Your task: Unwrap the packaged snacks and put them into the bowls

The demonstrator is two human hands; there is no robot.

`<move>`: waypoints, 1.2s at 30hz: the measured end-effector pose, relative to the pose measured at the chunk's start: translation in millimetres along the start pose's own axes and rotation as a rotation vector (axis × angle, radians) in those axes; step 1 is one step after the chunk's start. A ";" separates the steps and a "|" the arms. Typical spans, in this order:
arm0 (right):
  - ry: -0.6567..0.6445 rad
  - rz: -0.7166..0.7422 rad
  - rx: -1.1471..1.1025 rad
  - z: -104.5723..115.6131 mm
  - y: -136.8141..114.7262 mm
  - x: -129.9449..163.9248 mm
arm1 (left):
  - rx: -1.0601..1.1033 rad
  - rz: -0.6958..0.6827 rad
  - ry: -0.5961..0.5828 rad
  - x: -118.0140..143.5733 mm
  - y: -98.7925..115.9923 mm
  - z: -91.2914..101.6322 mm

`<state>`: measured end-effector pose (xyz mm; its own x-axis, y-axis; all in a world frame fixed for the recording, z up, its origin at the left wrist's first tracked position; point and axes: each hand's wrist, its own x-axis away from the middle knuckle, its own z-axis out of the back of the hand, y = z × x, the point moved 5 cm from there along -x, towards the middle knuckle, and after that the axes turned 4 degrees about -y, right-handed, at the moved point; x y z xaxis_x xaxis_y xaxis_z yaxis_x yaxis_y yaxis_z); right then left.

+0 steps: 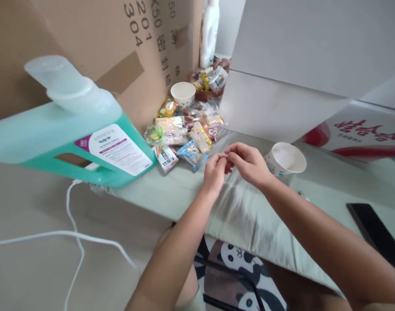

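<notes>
My left hand (pixel 216 170) and my right hand (pixel 247 162) meet above the front of the cloth-covered surface, fingertips together. Both are closed in a pinch; whatever lies between the fingers is too small or hidden to name. Just left of them rest a blue snack packet (pixel 191 154) and a white snack packet (pixel 165 158). Behind these lies a heap of wrapped snacks (pixel 171 131), with a paper bowl (pixel 183 93) at its back. Right of my right hand stands another paper bowl (pixel 287 159), with something whitish inside.
A large jug of green liquid (pixel 126 125) stands at the left, before a cardboard box (pixel 87 39). A white bottle (pixel 210 34) is at the back. A black phone (pixel 375 231) lies at the right. White cables (pixel 77 235) hang at lower left.
</notes>
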<state>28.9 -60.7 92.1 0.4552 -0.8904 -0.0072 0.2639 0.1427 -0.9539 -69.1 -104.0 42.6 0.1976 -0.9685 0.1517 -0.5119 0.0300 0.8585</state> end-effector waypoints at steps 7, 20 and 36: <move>0.123 0.200 0.564 -38.1 -48.8 -141.7 | 0.334 0.157 0.162 -5.7 -1.0 11.1; 0.271 0.036 0.526 -52.7 -3.7 -316.0 | 0.300 0.347 -0.007 -19.9 -4.0 10.6; 0.148 -0.087 1.078 -54.6 -18.1 -298.0 | 0.351 0.328 0.018 -5.0 -4.5 10.9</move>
<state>-158.0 178.5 95.1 0.3107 -0.9488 -0.0572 0.9297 0.3159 -0.1894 -76.9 -102.0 32.6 -0.0086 -0.9171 0.3985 -0.8003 0.2453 0.5472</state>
